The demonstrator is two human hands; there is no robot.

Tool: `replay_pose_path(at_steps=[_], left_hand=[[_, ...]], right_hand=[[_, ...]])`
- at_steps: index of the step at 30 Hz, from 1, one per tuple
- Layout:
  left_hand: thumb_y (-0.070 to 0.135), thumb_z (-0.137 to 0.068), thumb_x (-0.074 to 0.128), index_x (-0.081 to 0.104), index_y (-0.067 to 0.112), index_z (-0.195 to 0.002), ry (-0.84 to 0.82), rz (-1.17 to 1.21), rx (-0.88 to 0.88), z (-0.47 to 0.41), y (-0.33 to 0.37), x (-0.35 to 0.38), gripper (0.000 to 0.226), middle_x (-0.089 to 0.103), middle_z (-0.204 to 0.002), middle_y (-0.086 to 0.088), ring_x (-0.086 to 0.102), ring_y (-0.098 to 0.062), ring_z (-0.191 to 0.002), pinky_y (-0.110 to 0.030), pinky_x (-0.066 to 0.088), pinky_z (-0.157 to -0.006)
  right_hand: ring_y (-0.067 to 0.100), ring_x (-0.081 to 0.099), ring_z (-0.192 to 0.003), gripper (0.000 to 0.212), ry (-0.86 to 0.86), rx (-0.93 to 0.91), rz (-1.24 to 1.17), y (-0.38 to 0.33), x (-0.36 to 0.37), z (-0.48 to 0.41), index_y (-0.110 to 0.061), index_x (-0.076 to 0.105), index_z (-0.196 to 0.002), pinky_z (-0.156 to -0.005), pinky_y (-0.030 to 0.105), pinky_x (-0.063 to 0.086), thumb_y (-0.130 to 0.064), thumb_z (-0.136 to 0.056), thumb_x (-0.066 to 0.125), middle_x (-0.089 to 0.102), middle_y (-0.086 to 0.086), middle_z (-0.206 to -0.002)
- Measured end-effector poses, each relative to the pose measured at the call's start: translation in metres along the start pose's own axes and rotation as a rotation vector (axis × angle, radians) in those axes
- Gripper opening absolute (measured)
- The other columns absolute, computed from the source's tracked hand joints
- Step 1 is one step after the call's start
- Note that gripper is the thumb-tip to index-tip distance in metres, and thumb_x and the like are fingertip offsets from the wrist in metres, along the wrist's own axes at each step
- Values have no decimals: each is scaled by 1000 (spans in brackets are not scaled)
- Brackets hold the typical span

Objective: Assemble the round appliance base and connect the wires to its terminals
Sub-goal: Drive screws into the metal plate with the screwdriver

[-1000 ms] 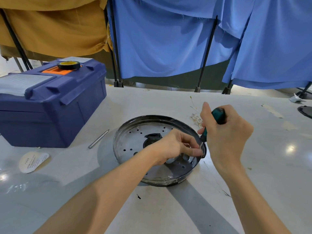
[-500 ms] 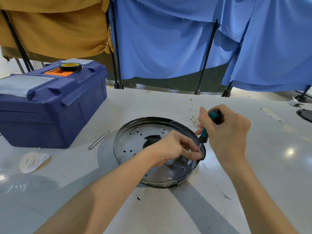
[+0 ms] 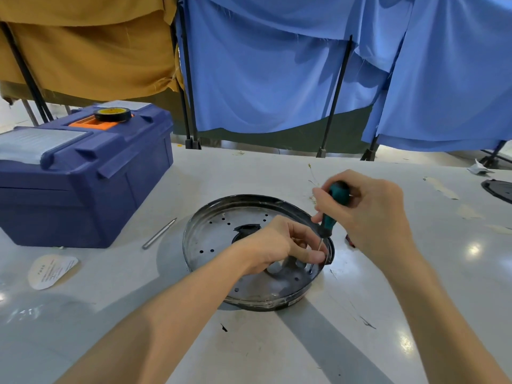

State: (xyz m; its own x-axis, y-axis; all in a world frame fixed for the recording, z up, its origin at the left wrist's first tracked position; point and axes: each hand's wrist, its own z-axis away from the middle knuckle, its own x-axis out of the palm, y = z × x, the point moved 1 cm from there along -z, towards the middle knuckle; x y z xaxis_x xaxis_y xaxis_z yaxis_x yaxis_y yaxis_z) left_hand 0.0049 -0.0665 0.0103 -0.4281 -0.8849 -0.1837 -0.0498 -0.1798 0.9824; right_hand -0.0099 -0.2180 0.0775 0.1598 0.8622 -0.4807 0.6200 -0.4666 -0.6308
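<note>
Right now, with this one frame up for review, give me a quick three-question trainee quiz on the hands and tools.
1. True or false: the right hand grips a teal-handled screwdriver.
2. Where does the tape roll sit? A) on the blue toolbox; B) inside the round base; C) in the right hand.
3. Fill in: the ___ hand reaches into the round base, beside the screwdriver's shaft.
Key: 1 true; 2 A; 3 left hand.
</note>
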Motion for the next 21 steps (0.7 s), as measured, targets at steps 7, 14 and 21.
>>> replay_pose_path(at_steps=[7, 14, 21], left_hand=[[3, -81, 75, 69, 5, -77, 7, -5, 5, -1, 0, 3, 7, 65, -74, -8, 55, -19, -70, -24, 49, -66], [-3, -85, 68, 66, 7, -73, -25, 20, 7, 1, 0, 1, 15, 69, -73, -1, 57, -24, -74, -23, 52, -68], [6, -76, 80, 75, 9, -81, 16, 12, -24, 1, 1, 2, 7, 66, -82, -14, 52, -25, -77, -30, 46, -75]], right_hand=[[18, 32, -41, 33, 600, -32, 385, -4, 31, 11, -7, 54, -66, -50, 20, 24, -28, -87, 69, 40, -1, -49], [12, 73, -93, 27, -302, 65, -346, 0, -12, -1, -18, 65, -117, -78, 18, 56, -18, -90, 63, 73, -4, -103], [17, 71, -61, 12, 174, 113, -21, 6, 7, 4, -12, 66, -87, -56, 26, 52, -20, -85, 75, 69, 6, -70]])
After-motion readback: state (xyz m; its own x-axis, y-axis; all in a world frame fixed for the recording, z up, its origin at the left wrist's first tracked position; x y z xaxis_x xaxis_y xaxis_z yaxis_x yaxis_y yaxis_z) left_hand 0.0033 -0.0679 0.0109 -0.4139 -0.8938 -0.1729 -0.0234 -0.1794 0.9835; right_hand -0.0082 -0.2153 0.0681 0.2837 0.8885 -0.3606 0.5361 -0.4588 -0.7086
